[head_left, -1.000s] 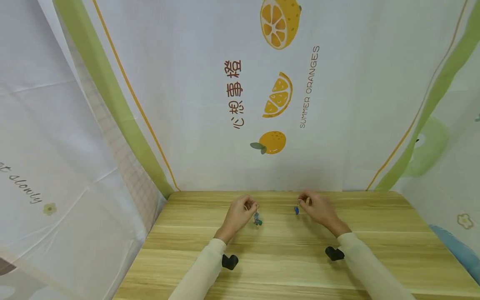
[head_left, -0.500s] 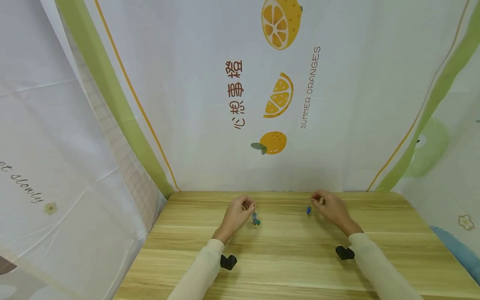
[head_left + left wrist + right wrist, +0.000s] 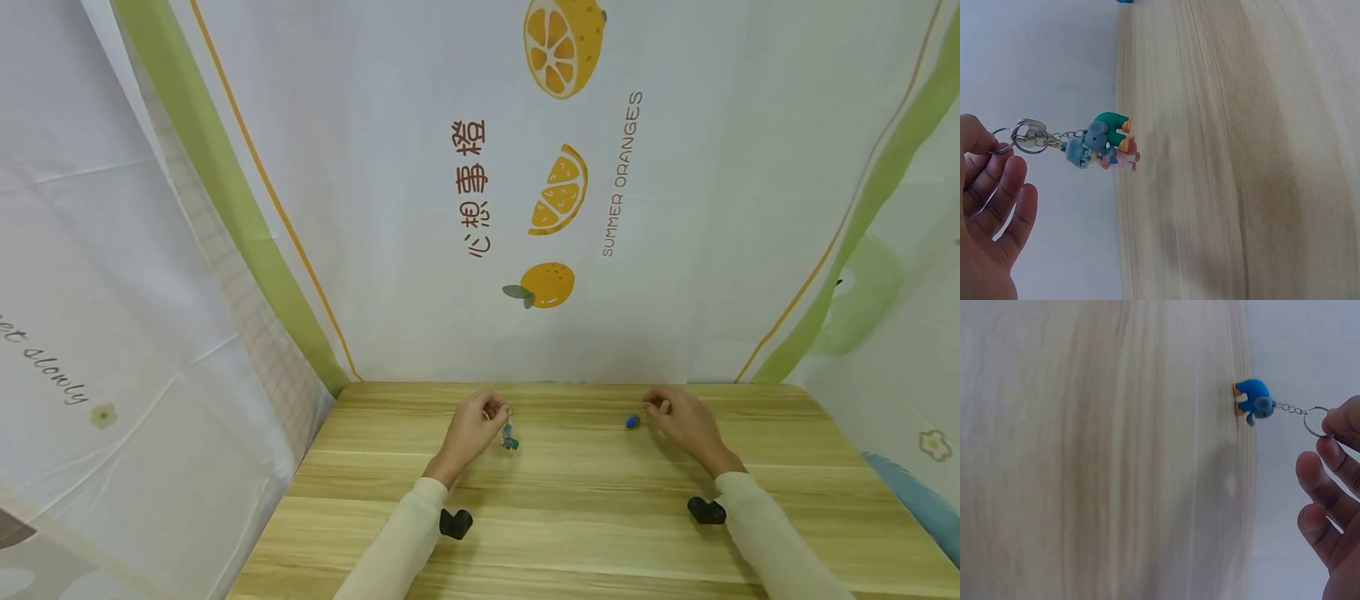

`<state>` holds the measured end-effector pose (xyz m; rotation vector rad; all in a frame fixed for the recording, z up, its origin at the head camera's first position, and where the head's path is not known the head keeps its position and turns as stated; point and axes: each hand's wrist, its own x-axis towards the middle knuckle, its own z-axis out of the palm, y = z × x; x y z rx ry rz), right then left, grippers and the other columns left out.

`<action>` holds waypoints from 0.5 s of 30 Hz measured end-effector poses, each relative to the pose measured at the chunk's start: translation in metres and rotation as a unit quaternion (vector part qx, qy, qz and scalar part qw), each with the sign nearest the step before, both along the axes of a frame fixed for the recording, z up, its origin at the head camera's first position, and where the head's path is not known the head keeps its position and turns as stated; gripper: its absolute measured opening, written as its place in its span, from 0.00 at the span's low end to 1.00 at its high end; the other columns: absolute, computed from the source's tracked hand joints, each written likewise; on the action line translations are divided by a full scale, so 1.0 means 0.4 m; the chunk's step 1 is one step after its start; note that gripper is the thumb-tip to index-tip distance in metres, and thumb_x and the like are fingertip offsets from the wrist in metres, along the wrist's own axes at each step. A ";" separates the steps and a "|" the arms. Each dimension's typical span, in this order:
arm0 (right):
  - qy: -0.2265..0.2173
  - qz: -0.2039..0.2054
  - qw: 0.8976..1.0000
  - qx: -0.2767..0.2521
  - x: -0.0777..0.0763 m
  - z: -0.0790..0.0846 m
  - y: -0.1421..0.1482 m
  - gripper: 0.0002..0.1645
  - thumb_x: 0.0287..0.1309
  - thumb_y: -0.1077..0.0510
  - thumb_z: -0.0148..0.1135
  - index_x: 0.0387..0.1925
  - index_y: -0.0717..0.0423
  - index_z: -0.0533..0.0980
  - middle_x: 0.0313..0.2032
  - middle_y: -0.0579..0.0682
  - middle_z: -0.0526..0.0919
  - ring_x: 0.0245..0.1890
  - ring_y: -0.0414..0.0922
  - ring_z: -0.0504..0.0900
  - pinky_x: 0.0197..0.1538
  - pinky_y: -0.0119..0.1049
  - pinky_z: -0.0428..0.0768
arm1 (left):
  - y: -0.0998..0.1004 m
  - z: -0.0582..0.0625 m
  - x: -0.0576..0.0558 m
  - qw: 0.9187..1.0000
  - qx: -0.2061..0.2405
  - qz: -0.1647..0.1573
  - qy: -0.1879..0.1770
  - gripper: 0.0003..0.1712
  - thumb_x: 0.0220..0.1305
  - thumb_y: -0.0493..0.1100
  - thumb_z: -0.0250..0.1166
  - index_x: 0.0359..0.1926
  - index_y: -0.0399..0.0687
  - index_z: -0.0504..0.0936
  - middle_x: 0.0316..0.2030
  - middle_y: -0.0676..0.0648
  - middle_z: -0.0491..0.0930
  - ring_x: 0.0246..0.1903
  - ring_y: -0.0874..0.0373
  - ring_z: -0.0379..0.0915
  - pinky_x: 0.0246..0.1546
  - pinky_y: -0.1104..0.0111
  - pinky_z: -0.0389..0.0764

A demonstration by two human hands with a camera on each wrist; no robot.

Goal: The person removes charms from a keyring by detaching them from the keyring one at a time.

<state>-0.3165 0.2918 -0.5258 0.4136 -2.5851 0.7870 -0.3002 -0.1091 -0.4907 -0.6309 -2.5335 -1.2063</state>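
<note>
My left hand [image 3: 472, 431] pinches the metal rings of a bunch of keychains [image 3: 1032, 136] between thumb and index finger. From them dangle small animal figures: a grey-headed one in green [image 3: 1110, 122], one with a teal cap [image 3: 1076, 152] and a partly hidden pink one [image 3: 1127, 160]. The other fingers curl loosely below. On the right, my right hand [image 3: 686, 429] pinches the ring [image 3: 1314, 422] of a single keychain. Its short chain leads to a blue elephant-like figure [image 3: 1255, 395] with a grey head, whose orange feet are right at the tabletop.
Both hands are over the far part of a wood-grain table [image 3: 555, 517]. Behind it hangs a white cloth [image 3: 405, 317] printed with oranges, and more cloth drapes both sides. Black wrist mounts [image 3: 455, 524] stick out from the sleeves.
My right hand has moved to the right with the blue figure, which hung upright and now leans over at the table. The left hand has shifted slightly left.
</note>
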 end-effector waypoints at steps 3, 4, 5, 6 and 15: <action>-0.009 -0.005 1.000 -0.002 0.004 -0.003 0.014 0.06 0.72 0.59 0.67 0.44 0.57 0.86 0.38 0.51 0.89 0.30 0.39 0.80 0.31 0.35 0.76 | 0.002 0.000 0.000 1.000 0.001 -0.002 0.001 0.06 0.77 0.39 0.64 0.46 0.46 0.87 0.36 0.52 0.84 0.34 0.63 0.78 0.39 0.71 0.83; -0.014 -0.007 1.000 -0.002 0.006 -0.003 0.019 0.06 0.72 0.58 0.67 0.44 0.57 0.86 0.39 0.51 0.89 0.30 0.40 0.80 0.31 0.36 0.76 | 0.002 0.000 0.000 1.000 0.002 -0.001 0.000 0.06 0.77 0.39 0.64 0.46 0.45 0.87 0.36 0.52 0.84 0.34 0.63 0.78 0.39 0.71 0.83; -0.018 -0.009 1.000 0.000 0.007 -0.004 0.022 0.06 0.72 0.58 0.67 0.44 0.56 0.86 0.39 0.51 0.89 0.31 0.40 0.81 0.32 0.36 0.76 | 0.003 0.000 -0.001 1.000 0.002 0.000 -0.001 0.06 0.77 0.39 0.64 0.46 0.45 0.87 0.36 0.52 0.84 0.34 0.64 0.78 0.39 0.71 0.83; -0.022 -0.013 1.000 0.002 0.008 -0.004 0.026 0.06 0.72 0.58 0.67 0.44 0.56 0.86 0.39 0.51 0.89 0.31 0.41 0.81 0.32 0.37 0.77 | 0.004 0.000 -0.001 1.000 0.001 0.000 -0.001 0.06 0.77 0.39 0.64 0.46 0.45 0.87 0.36 0.52 0.84 0.34 0.64 0.78 0.39 0.71 0.83; -0.059 -0.045 0.997 0.000 0.012 -0.020 0.053 0.08 0.73 0.58 0.66 0.46 0.58 0.85 0.41 0.54 0.90 0.34 0.46 0.84 0.34 0.41 0.79 | 0.011 -0.001 -0.005 1.000 0.002 0.001 0.000 0.06 0.76 0.38 0.65 0.46 0.44 0.87 0.36 0.52 0.84 0.34 0.64 0.78 0.39 0.72 0.83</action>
